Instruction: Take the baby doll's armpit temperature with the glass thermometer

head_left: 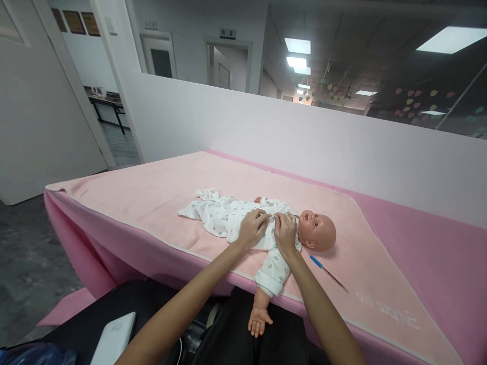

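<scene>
A baby doll (318, 232) lies on its back, its bald head to the right. It wears a white printed baby outfit (220, 215). Over the doll's chest, my left hand (253, 226) pinches the front of the outfit's top. Close beside it, my right hand (285, 230) has its fingers closed on the same cloth, near the collar. A short bit of white cloth or tie shows between my fingertips; which one I cannot tell. One doll arm (261, 312) hangs over the table's near edge, its sleeve cuff turned back.
A blue-handled thin metal tool (329, 274) lies right of the doll on the pink towel (365, 263). Pink cloth covers the table beneath. A low white wall (304, 132) stands behind. At lower left, a white flat device (114, 338) rests on a black surface.
</scene>
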`<state>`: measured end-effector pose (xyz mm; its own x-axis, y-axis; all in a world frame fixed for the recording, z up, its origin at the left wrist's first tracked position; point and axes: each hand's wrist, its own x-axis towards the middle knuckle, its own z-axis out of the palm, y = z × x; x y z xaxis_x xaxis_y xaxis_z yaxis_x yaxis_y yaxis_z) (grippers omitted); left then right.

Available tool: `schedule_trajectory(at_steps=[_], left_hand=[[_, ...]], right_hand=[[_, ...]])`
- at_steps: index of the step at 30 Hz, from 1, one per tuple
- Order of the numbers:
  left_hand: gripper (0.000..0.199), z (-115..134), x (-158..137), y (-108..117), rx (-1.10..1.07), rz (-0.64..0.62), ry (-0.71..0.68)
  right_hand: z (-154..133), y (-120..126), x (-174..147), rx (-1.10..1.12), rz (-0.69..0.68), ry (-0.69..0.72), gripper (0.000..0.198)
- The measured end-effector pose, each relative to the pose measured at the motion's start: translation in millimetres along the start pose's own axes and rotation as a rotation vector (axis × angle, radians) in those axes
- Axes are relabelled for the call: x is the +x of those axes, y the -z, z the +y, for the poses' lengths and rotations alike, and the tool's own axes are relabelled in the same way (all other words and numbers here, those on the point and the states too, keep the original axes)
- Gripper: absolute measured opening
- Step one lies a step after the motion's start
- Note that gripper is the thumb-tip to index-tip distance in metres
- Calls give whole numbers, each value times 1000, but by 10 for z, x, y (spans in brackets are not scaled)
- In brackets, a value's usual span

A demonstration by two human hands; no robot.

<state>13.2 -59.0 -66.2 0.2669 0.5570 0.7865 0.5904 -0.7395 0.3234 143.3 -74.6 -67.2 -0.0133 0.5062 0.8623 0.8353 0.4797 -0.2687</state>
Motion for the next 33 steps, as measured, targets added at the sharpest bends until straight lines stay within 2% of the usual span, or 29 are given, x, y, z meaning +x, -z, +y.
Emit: schedule_trajectory(at_steps=[13, 26, 33], left_hand=[[20, 32, -3, -4, 7, -3, 54], [15, 4, -15, -36, 39, 28, 31], [14, 5, -9, -23, -31, 14, 52]], right_hand=[[6, 7, 5, 39, -20, -15, 22], [-8, 21, 14, 36, -58, 27, 20], [3, 17, 20, 32, -93, 4, 23]])
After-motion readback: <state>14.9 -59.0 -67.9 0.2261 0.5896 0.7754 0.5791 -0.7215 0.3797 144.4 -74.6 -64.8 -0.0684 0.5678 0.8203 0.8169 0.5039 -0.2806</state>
